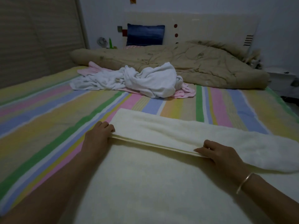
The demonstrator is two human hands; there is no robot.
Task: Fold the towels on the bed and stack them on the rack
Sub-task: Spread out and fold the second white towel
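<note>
Cream towel point(161, 183), pastel-striped sheet point(48, 113)

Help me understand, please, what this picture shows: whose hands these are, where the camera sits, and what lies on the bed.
No machine here: a person works bare-handed, and the one picture comes from a camera worn on their head, looking forward and down. The left hand and right hand each grip the folded edge of a cream towel spread on the striped sheet. Further back lie crumpled white towels over a pink towel, a beige quilt and a blue pillow.
</note>
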